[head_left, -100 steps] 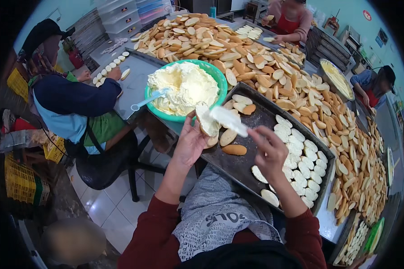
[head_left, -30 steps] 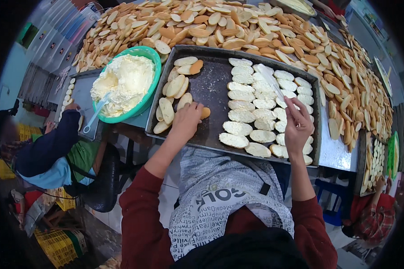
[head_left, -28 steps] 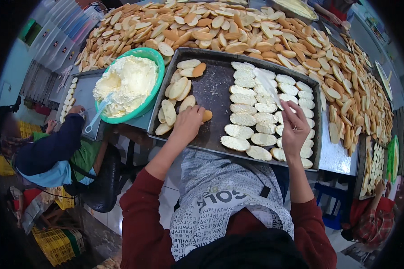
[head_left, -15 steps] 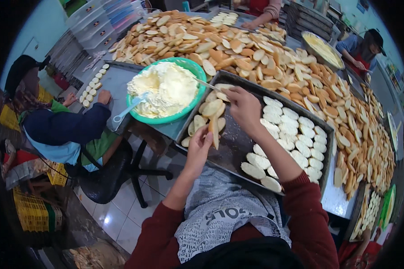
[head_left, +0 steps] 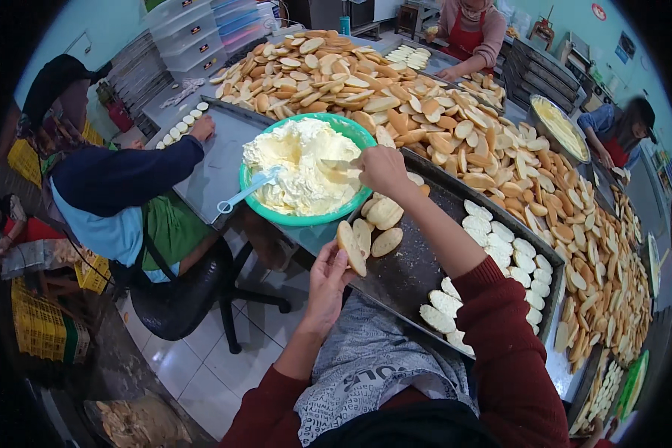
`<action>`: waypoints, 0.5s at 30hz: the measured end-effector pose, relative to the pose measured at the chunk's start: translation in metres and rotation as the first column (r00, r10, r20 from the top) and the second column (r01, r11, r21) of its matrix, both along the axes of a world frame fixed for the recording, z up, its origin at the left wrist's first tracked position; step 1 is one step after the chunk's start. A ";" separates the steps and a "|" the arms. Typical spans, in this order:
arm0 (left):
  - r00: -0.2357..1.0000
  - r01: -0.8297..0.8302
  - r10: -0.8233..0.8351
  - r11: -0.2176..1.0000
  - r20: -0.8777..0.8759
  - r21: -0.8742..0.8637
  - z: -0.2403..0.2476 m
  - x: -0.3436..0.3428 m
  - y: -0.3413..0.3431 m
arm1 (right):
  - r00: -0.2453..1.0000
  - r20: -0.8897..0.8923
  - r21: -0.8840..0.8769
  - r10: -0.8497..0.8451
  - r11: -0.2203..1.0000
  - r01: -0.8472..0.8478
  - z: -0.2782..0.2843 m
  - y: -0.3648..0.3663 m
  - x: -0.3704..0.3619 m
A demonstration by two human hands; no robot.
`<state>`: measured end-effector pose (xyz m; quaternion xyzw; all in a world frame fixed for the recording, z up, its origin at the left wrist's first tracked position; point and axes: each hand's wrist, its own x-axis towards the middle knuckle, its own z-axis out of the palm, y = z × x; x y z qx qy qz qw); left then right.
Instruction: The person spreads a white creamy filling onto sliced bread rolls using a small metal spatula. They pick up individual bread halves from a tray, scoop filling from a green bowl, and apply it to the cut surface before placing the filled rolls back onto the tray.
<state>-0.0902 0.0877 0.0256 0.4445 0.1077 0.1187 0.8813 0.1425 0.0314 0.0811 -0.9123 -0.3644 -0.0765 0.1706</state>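
Observation:
My left hand (head_left: 325,284) grips an oval bread slice (head_left: 351,248) by its lower edge, tilted above the left end of a dark metal tray (head_left: 405,278). In my right hand (head_left: 383,172) is a spreading knife (head_left: 341,166), its blade in the pale cream (head_left: 295,160) and its handle hidden in the fist. The cream fills a green bowl (head_left: 250,196), where a light blue spatula (head_left: 250,191) leans over the rim. Several plain bread slices (head_left: 385,215) lie in the tray beside my left hand. Cream-coated slices (head_left: 494,237) stand in rows at its right, partly behind my right forearm.
A large heap of bread slices (head_left: 470,142) covers the table beyond the tray. At left, a co-worker's navy sleeve (head_left: 142,168) reaches toward a row of slices (head_left: 181,128), near an office chair (head_left: 179,287). Two other people work across the table, near another bowl of cream (head_left: 560,131).
My right hand has brought the knife from above the tray into the cream. My left hand has turned the slice from edge-on to face-up. The view has shifted.

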 end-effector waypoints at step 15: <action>0.978 -0.141 0.165 0.974 0.126 -0.179 0.022 0.033 0.038 | 0.499 -0.801 0.539 0.330 0.761 0.362 0.009 -0.079 -0.034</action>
